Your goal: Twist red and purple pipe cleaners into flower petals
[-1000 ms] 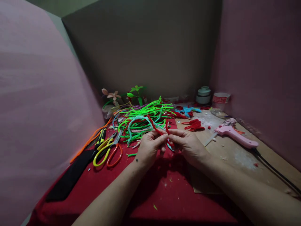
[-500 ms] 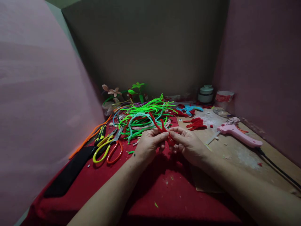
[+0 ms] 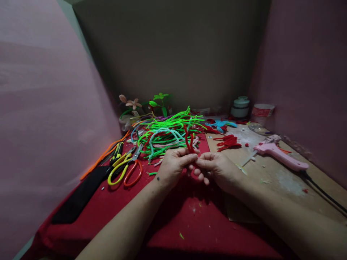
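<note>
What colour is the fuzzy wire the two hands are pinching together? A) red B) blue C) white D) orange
A: the left hand and the right hand both pinch a red fuzzy wire, whose ends stick up above the fingers, in front of the green pile.

A wooden table [image 3: 273,173] carries a red cloth [image 3: 168,224] over its left part. On the cloth lie a heap of pipe cleaners [image 3: 168,135], mostly green, 2 scissors [image 3: 126,168] side by side, a black case [image 3: 81,196] and an orange strand [image 3: 104,157]. On bare wood lie a pink glue gun [image 3: 279,155], red pieces [image 3: 227,141], 2 jars [image 3: 251,110] at the back.
</note>
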The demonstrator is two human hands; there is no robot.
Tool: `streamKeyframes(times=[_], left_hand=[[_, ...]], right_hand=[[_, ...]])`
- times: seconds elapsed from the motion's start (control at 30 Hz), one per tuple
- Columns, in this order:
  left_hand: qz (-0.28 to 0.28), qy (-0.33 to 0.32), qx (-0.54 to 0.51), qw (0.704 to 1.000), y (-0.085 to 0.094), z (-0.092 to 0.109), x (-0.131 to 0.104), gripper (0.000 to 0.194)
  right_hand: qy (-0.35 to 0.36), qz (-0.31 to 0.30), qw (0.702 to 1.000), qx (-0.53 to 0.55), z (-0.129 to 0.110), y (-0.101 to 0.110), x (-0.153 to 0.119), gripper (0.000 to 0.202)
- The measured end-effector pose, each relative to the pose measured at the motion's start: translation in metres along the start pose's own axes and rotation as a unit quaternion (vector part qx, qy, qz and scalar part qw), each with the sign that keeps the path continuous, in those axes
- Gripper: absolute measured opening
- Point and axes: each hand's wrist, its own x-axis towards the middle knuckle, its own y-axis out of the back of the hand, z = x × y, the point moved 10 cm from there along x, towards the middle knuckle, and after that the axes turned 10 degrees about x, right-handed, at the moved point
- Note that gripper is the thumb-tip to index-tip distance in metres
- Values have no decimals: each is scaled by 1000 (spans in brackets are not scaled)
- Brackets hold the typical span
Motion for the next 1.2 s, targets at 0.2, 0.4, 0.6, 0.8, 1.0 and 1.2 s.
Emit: streamKeyframes(times=[0.2,0.4,0.6,0.8,1.0,1.2], left_hand=[[-25,4,21,999,-1,1,0,24],[-51,27,-18,998,-4,-3,2,21],[-11,93,-126,988,4,-17,5,24],[-2,85,-116,990,4,-17,5,26],[-7,66,-72,995,3,-14,5,26],[3,36,-43,998,2,-6,2,24]], right_hand=[[-2,9,1000,-11,-1,1,0,18],[-5,-5,1000,-2,-2,-2,-1,14],[-87,-36,980,174,13,-3,1,10],[-80,-5,970,229,17,2,3,8],[-82,-6,974,209,16,-1,4,4],[-60,8,981,187,16,9,7,4]])
